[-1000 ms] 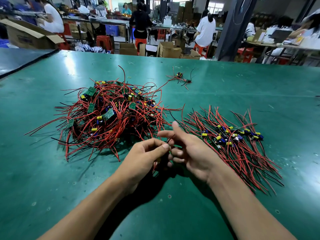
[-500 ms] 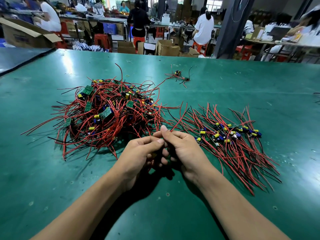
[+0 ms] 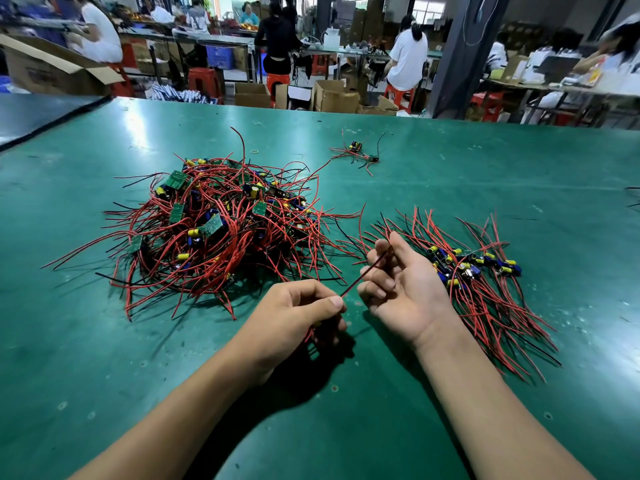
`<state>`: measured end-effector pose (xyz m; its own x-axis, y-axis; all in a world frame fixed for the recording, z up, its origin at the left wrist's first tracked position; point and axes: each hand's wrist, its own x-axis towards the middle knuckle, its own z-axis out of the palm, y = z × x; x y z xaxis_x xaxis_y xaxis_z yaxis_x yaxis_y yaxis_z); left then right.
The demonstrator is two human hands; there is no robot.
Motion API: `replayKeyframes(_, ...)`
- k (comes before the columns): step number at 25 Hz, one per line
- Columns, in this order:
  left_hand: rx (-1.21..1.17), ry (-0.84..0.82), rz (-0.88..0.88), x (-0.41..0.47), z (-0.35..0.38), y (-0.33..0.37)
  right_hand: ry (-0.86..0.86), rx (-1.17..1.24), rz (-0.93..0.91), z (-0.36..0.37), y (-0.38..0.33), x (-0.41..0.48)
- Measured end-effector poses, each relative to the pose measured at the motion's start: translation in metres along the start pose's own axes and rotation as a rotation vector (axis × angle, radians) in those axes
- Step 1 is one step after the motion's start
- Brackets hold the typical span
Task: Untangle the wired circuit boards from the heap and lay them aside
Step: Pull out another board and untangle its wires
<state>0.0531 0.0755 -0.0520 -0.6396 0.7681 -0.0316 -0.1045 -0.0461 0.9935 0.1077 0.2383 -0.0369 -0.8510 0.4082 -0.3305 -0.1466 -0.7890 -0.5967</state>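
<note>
A tangled heap of small green circuit boards with red and black wires lies left of centre on the green table. To the right, a laid-out row of boards spreads its wires toward me. My left hand grips a wired board, mostly hidden in the fist. A red and black wire pair runs from it up to my right hand, whose thumb and forefinger pinch the wire's far end. Both hands hover just above the table, between the two piles.
A lone wired board lies farther back on the table. A darker table adjoins at the far left. Beyond the far edge are cardboard boxes, red stools and several seated people at other benches.
My hands have drawn apart. The wire pair, bunched between them before, is now stretched straight from left fist to right fingertips.
</note>
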Motion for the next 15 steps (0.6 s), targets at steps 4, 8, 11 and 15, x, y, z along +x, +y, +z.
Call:
replayKeyframes(4,-0.053,0.039,-0.014,0.002,-0.001,-0.003,-0.128,0.13,0.061,0.001,0.0,-0.003)
replayKeyframes(8,-0.129,0.114,-0.051,0.005,-0.003,-0.005,-0.07,0.02,-0.023,0.001,0.008,-0.001)
replayKeyframes(11,-0.17,0.169,-0.061,0.008,-0.005,-0.006,-0.022,-0.212,-0.106,0.0,0.014,0.0)
replayKeyframes(15,-0.297,0.179,-0.139,0.013,-0.007,-0.004,-0.001,-0.418,-0.192,0.002,0.023,0.0)
